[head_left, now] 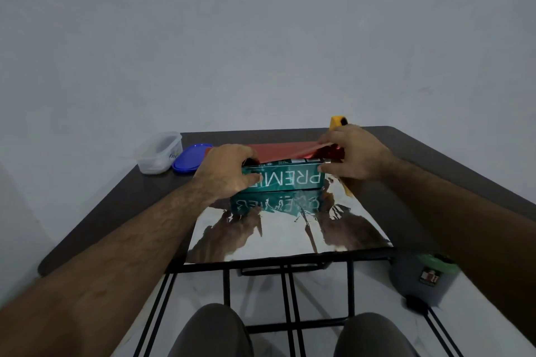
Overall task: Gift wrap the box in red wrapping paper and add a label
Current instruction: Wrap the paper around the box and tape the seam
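A teal box [285, 178] printed with white letters lies across a sheet of wrapping paper [278, 229], whose mirror-like silver underside faces up and reflects the box. The paper's far edge, red side showing [278, 151], is folded over the top of the box. My left hand [226, 169] grips the box's left end, fingers curled over the top and the thumb on the front face. My right hand [352, 153] grips the right end and pinches the red paper edge there.
A dark table [121, 197] with rounded corners carries the work. At its back left stand a clear plastic tub [159, 152] and a blue lid [190, 158]. A yellow tool [338, 122] pokes up behind my right hand. A grey bin [423, 278] sits on the floor at right.
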A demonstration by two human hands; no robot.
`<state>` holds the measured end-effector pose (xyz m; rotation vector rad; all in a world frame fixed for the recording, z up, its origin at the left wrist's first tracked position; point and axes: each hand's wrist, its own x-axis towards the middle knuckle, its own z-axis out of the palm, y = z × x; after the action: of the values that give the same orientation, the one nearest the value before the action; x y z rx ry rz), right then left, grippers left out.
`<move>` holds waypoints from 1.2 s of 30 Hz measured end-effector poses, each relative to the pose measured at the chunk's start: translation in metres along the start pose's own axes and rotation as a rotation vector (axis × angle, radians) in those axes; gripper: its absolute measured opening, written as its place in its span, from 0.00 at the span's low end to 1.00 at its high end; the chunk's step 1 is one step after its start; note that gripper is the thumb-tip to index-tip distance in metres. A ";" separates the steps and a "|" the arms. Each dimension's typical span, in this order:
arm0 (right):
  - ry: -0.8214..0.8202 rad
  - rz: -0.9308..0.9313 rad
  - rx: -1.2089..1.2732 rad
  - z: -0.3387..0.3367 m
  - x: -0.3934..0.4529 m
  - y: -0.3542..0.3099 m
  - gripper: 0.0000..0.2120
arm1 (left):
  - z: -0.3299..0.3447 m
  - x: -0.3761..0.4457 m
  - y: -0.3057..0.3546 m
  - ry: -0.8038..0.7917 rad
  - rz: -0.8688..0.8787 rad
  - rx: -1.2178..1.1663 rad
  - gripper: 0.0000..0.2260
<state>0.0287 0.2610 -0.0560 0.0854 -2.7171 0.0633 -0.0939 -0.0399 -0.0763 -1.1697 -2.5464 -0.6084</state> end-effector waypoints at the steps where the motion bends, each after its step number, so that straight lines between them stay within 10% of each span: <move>1: -0.028 0.008 0.044 -0.003 -0.002 0.008 0.30 | 0.000 0.000 0.000 0.001 0.002 0.004 0.21; 11: 0.180 -0.064 -0.133 0.012 -0.011 0.025 0.10 | 0.002 0.000 0.001 -0.007 -0.005 0.023 0.22; 19: 0.288 -0.160 -0.159 0.012 -0.029 0.018 0.22 | 0.003 -0.003 0.005 0.014 0.003 0.070 0.22; 24: 0.077 -0.257 -0.261 0.024 -0.008 -0.036 0.33 | 0.004 -0.005 0.006 0.050 0.045 0.115 0.19; 36: 0.142 -0.178 -0.139 0.038 0.018 -0.070 0.13 | 0.007 -0.029 -0.021 0.216 -0.044 -0.007 0.21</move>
<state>0.0016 0.1882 -0.0806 0.2705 -2.5523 -0.1648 -0.0921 -0.0680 -0.1004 -0.9933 -2.3940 -0.7135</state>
